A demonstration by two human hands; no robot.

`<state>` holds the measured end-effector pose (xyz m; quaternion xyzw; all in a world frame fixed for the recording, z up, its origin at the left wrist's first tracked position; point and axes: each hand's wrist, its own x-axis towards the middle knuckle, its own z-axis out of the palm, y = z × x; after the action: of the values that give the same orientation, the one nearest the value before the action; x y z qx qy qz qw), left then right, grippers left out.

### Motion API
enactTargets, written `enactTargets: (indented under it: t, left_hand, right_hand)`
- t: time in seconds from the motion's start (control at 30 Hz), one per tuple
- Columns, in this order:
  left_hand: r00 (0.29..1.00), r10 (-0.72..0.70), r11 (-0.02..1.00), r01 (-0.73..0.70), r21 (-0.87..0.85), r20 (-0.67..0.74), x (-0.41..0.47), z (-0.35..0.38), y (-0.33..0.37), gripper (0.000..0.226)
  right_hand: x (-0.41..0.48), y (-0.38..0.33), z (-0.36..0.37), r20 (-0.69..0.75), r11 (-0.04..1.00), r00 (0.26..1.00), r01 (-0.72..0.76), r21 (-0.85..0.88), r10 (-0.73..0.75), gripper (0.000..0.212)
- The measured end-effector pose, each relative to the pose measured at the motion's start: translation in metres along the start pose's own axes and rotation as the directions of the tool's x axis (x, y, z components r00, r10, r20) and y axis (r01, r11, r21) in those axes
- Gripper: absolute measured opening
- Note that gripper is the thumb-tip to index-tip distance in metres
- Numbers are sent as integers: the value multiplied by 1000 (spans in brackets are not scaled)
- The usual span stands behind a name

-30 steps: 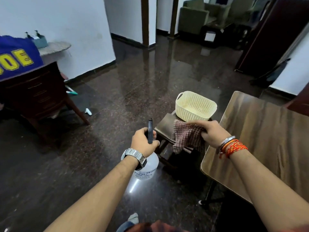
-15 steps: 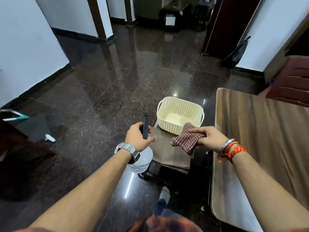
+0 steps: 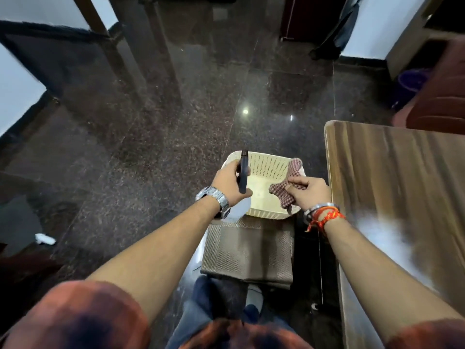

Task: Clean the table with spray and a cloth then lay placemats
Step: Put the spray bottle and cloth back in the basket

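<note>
Both hands moved forward — now over basket | left hand: fingers wrapped round spray bottle | right hand: fingers pinching checked cloth inside basket | placemats stacked below — worktop at right

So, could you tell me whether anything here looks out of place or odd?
One small thing: a white object lies loose on the dark floor at the left; what it is cannot be told. Otherwise nothing stands out: the left hand holds the spray bottle, the right hand the checked cloth over the basket.

A cream perforated basket sits over dark speckled floor. A small white object, possibly a scrap, lies far left.
</note>
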<state>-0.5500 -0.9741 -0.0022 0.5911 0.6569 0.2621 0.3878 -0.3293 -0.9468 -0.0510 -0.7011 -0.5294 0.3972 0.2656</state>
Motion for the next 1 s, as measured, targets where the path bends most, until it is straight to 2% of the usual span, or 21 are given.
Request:
enactTargets:
  t: [0.13,0.27,0.43,0.63,0.7,0.8,0.87,0.9,0.93,1.0]
  left_hand:
    - [996,2,997,-8,72,89,54,9,-14,39]
    - [996,-35,994,27,104,84,100,20,-42,43]
    - [967,-97,979,49,199,237,143,53,-81,59]
    - [951,-181,976,142,167,250,167,76,-113,63]
    - [961,-170,978,136,159,218,170,80,-118,59]
    - [974,-154,970,118,211,166,173,82,-121,50]
    - [950,-241,969,225,99,197,173,83,-121,53]
    - [941,-265,964,258,61,210,174,84,-123,56]
    - [940,-273,962,264,69,205,175,84,-123,59]
    - [939,-276,960,258,109,208,175,85,-123,62]
  right_hand:
    - [28,1,20,-80,1000,996,-29,-13,27,20]
    - [53,12,44,-86,991,992,-96,-90,89,17]
    - [80,37,74,-113,972,971,-220,-86,210,17]
    - [99,63,96,-116,940,937,-336,-50,329,18]
    - [101,66,98,-111,933,928,-360,-17,356,20]
    - [104,68,98,-66,915,918,-379,140,391,25]
    - [103,72,99,-38,866,892,-428,258,451,25]
    - [103,76,101,-28,851,875,-462,249,483,23]
    - [103,81,103,-19,856,866,-491,162,500,23]
    - [104,91,104,37,861,869,-482,-164,493,40]
